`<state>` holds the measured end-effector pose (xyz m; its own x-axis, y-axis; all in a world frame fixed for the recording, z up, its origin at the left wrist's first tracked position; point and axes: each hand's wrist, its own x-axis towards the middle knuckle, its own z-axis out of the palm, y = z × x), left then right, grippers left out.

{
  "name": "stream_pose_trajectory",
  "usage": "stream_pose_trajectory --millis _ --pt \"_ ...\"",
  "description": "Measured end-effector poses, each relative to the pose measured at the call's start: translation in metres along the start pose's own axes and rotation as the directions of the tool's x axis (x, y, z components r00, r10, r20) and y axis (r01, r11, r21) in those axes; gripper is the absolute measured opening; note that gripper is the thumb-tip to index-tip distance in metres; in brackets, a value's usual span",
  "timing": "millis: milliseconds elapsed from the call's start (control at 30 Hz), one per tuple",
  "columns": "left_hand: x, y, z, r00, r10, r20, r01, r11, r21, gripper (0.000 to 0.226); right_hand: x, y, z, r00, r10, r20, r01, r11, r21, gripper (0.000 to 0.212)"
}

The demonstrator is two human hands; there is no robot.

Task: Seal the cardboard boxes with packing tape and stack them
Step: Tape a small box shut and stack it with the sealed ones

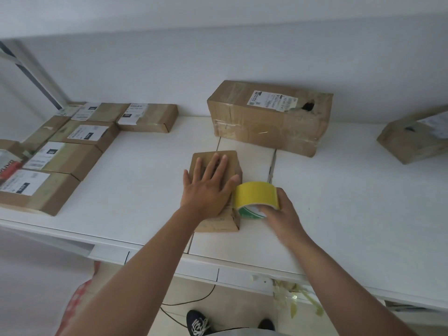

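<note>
With our left hand [207, 190] flat on the small box [215, 190] and our right hand [282, 214] gripping the tape roll [254, 198], the tape may wrinkle if the box slides.

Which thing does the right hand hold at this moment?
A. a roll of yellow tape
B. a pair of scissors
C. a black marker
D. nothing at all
A: the right hand grips the roll of yellow tape beside the small cardboard box, which the flat left hand presses down.

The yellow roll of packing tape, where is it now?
In the head view the yellow roll of packing tape is near the centre of the white table, gripped by the right hand, against the small brown cardboard box.
</note>
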<state>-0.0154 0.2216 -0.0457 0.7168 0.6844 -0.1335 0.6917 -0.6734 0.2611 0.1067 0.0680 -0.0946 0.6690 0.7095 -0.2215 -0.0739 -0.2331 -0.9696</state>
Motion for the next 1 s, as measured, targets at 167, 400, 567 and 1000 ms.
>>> stream_pose_trajectory --millis 167,400,567,1000 --pt "0.001 -0.028 -0.005 1.000 0.011 0.005 -0.011 0.999 -0.051 0.074 -0.001 0.000 0.038 0.978 0.165 0.129 -0.203 0.896 0.394 0.030" --pt "-0.012 -0.035 -0.013 0.991 -0.088 -0.100 0.009 0.795 -0.607 0.077 -0.016 -0.045 0.054 1.000 -0.022 0.003 0.022 0.988 -0.153 0.043" --pt "-0.005 -0.006 0.033 0.966 -0.115 -0.233 -0.156 0.460 -0.874 0.043 -0.023 -0.077 0.018 0.981 -0.188 -0.042 0.132 0.812 -0.568 0.039" --pt "-0.024 -0.032 0.044 0.898 -0.096 -0.430 -0.318 0.533 -0.784 0.061 -0.016 -0.064 0.040 0.925 -0.377 0.058 0.274 0.552 -0.787 0.048"
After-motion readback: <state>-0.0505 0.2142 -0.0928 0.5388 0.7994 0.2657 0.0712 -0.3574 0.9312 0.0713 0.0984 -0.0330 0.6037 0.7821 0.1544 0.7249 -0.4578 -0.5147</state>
